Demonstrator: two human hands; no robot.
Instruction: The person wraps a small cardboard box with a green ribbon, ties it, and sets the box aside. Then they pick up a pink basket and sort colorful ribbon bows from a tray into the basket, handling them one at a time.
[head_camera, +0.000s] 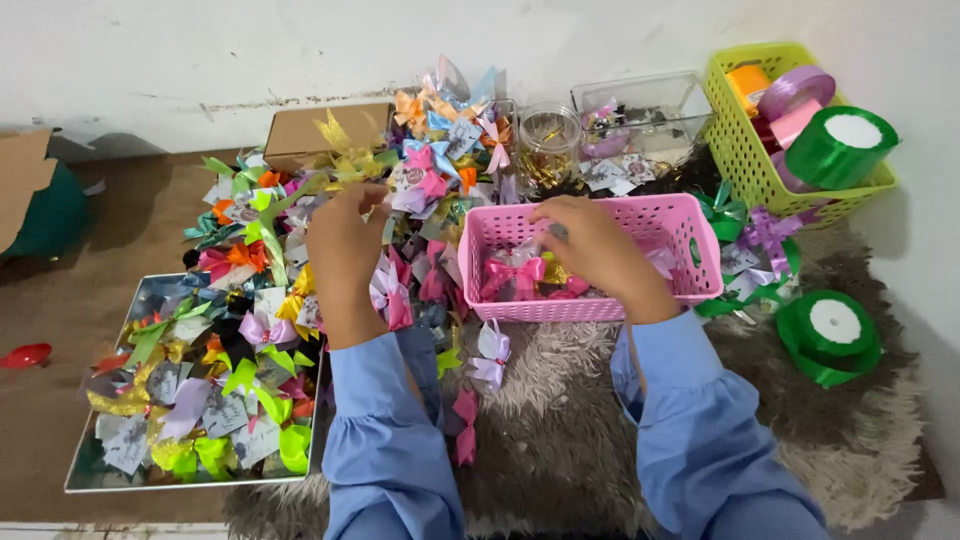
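Observation:
My left hand (345, 240) reaches into a big heap of coloured ribbon bows (300, 230), fingers closed on a bow near a yellow-green one; which bow it grips is hard to tell. My right hand (595, 245) rests inside a pink plastic basket (690, 285), fingers bent over clear-wrapped bows, next to a pink bow (520, 272). Both arms wear light blue sleeves.
A metal tray (130, 480) of bows lies at the left. A cardboard box (300, 130), a glass jar (548, 140) and a clear tub (640, 105) stand at the back. A yellow-green basket (745, 150) holds ribbon rolls; a green roll (830, 335) sits on the shaggy rug (560, 440).

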